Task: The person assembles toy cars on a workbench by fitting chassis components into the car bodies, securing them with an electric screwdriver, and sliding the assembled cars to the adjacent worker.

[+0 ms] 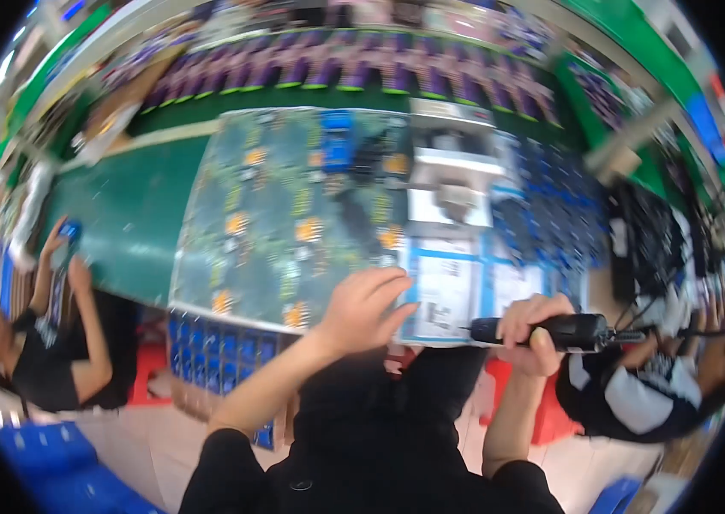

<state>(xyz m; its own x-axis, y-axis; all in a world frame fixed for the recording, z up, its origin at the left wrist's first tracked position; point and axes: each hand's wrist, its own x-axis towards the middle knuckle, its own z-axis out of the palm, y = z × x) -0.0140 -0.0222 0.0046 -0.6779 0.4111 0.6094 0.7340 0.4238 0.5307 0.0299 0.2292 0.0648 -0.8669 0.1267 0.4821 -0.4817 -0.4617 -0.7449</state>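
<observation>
At the near edge of the work table, the right hand (534, 336) grips a black handheld tool (579, 332); its fingers are bent around the body, and the thumb presses from the near side. This tool lies almost level in the hand, to the right of the white sheet (446, 291) with blue borders. The left hand (367, 310) is without any visible object; its fingers are half bent and the thumb stands apart from them, so the hand is partly open. These fingertips are near the left side of the sheet, but I cannot tell if they touch it. Beyond the sheet stands a white box (425, 206).
</observation>
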